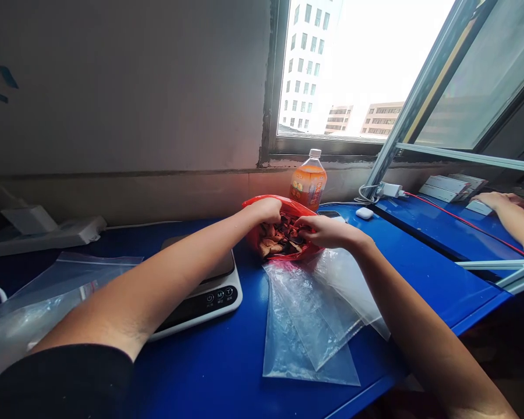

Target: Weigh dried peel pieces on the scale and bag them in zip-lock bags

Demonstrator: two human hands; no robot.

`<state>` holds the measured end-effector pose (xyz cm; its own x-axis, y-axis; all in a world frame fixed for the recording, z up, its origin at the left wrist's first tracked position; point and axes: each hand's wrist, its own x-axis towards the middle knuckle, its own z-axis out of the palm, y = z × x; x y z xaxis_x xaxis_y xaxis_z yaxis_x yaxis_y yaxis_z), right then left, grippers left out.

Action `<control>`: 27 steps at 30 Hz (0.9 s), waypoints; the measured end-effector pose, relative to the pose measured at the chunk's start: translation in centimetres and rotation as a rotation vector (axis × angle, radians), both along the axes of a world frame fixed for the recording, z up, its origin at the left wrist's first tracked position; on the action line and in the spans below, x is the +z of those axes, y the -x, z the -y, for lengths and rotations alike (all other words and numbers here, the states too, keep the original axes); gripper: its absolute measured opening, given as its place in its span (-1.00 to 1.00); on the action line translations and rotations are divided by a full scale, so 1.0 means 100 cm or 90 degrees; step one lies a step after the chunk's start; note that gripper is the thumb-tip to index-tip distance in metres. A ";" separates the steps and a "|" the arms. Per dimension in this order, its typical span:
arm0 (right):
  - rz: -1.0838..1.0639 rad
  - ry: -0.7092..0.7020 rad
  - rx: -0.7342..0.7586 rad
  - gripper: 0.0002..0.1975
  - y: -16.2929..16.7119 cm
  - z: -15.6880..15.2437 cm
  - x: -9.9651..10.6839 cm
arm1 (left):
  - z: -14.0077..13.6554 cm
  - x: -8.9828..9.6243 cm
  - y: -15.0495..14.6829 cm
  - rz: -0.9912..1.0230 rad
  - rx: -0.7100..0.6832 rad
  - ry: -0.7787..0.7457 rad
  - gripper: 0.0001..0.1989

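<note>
Running along the wall at far left, a white power strip (89,230) lies behind clear zip bags (74,273) on a blue tabletop (196,372). Next comes a white-rimmed digital scale (201,305), mostly hidden under the left forearm (187,256). Right of it, at the table's middle, sits a red plastic bag (300,255) of brown dried slices (271,245). Its mouth faces up and toward the wearer; the opening's long axis runs side to side, dipping slightly rightward. The left hand (268,210) reaches over the far rim with curled fingers; their tips are hidden, so I cannot tell whether they grip anything. An orange-drink bottle (306,185) stands upright just behind, its base blocked by the bag. Flat clear bags (303,326) fan out in front. The right hand (332,233) covers the mouth's right side, fingers bent inward, their grip unclear. Farther right are a white earbud case (364,213), a metal frame (386,154) and another person's hand (494,201) at white boxes (445,187).
</note>
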<state>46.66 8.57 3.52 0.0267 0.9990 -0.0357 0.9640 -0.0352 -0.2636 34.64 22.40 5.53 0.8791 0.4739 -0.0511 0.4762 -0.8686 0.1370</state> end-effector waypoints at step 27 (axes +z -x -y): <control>0.083 -0.817 -0.212 -0.81 0.037 0.012 -0.009 | 0.046 -0.007 0.256 0.159 0.334 -0.006 -0.70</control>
